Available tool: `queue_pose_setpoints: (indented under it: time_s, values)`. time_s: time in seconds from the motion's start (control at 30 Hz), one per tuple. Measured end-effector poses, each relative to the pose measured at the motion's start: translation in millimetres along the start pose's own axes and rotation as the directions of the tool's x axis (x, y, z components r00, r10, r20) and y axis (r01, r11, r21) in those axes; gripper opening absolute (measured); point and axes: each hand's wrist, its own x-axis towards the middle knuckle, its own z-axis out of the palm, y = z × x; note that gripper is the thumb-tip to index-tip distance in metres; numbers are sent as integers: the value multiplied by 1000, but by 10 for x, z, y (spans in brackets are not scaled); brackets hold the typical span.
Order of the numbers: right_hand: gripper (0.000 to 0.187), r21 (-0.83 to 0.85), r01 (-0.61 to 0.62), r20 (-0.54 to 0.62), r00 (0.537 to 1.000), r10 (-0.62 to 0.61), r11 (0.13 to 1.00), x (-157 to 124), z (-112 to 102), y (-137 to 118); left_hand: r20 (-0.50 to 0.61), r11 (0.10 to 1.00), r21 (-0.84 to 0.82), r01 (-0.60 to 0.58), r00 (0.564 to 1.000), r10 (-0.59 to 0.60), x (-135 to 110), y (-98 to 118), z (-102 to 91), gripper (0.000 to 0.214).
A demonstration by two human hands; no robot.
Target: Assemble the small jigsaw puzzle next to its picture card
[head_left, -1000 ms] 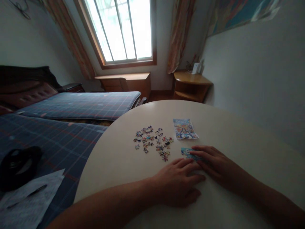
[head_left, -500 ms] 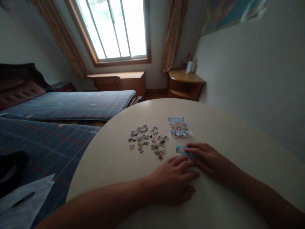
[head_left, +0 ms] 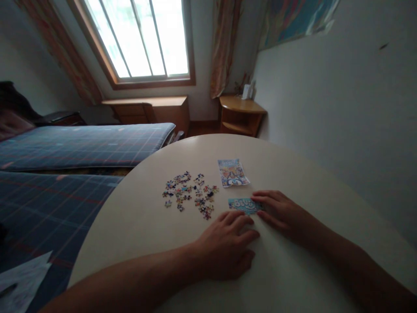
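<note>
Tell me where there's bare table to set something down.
Bare: far table beyond the picture sheet; the bed-side rim left of the loose pieces; right of the right hand. Crowded: centre, around the blue strip and left hand.

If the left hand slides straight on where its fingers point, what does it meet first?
Probably the blue strip, just ahead of the left hand, which lies flat on the table. The right hand rests on the strip's right end and might be touched too.
</note>
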Motion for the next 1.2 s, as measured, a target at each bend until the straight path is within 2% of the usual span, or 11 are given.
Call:
queue_pose_setpoints:
  time_s: [0.77,0.83,0.9,1.03,1.1,1.2]
  values:
    - [32,12,9,31,999,-10,1000,23,-57,-23,-18,1000,-20,2,1000,-2,-14,-9,2,34]
    - [32,14,6,34,999,-7,1000,31,-66,-40,-40,998,4,59,997,-58,-32,-49,-13,32]
    - [32,9,4,44,999,-4,1000,36,-75,-56,-95,983,54,178,980,-172,-57,-123,-46,30]
    - [33,-8,1,77,997,-1,1000,38,-89,-77,-223,883,191,429,895,-387,-111,-295,-149,27]
    - [34,-12,2,90,996,0,1000,38,-93,-84,-240,834,250,492,866,-439,-128,-346,-204,22]
    - [34,-9,-2,101,995,3,1000,37,-97,-93,-212,797,295,526,850,-482,-135,-384,-272,20]
